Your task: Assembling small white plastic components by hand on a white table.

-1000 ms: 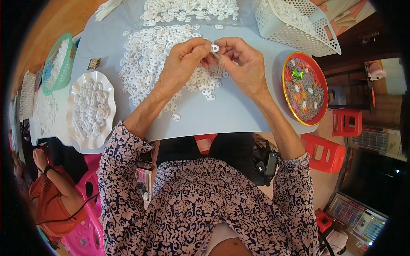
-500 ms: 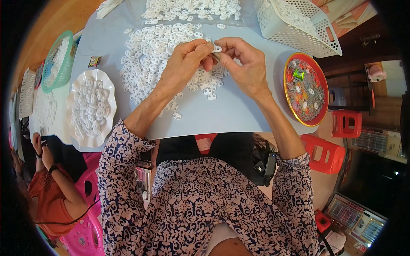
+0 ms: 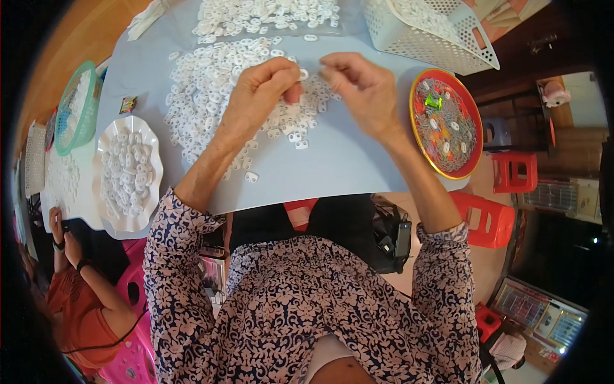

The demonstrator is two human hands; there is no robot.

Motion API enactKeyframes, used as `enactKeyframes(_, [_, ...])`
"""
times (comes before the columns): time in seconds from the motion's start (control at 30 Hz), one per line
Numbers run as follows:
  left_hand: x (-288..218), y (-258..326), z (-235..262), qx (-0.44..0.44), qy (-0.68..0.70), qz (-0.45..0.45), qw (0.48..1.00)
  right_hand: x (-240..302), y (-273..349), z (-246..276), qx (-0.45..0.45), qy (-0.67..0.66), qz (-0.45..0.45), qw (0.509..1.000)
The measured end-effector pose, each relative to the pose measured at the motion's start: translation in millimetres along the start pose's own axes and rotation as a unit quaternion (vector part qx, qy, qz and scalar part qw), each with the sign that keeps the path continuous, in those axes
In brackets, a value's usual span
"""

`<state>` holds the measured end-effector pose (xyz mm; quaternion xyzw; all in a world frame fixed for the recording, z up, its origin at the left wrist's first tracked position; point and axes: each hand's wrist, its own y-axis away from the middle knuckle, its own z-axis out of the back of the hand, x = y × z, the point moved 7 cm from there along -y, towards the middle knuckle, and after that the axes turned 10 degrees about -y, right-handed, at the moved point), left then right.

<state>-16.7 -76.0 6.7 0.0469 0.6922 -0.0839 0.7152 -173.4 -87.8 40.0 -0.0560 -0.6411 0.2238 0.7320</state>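
My left hand (image 3: 265,91) pinches a small white oval plastic piece (image 3: 303,74) between thumb and index finger, above a spread of similar two-holed pieces (image 3: 211,89). To its right, apart from it, my right hand (image 3: 366,89) hovers over the table with thumb and curled fingers close together. Its fingertips are slightly blurred, and what they hold, if anything, is too small to name. A few loose white pieces (image 3: 298,139) lie below the hands on the pale blue table (image 3: 332,163).
At right stands a red, gold-rimmed tray (image 3: 476,153) of small grey parts, with a green wrapper (image 3: 433,102). A white perforated basket (image 3: 428,54) is behind it. At left are a scalloped white plate (image 3: 157,163) of white pieces and a green basket (image 3: 83,131). Another person (image 3: 96,301) sits at left.
My hands have come apart from where they met at a white piece; the left keeps it while the right has drawn away. The whole view has shifted slightly.
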Motion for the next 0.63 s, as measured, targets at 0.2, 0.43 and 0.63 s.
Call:
enactKeyframes(0.2, [0.0,-0.1,-5.2,0.023,-0.061,-0.016,0.998,-11.4,-3.7,67.3,-0.009,0.184,-0.085,0.979])
enactKeyframes(0.43, [4.0,1.7,-10.6,0.020,-0.098,-0.018,0.995,-0.7,1.8,39.9,0.141,0.299,0.047,0.943])
enactKeyframes(0.63, [1.6,3.8,-12.1,0.043,-0.123,-0.012,0.991,-12.9,8.0,17.9,0.244,0.427,0.008,0.871])
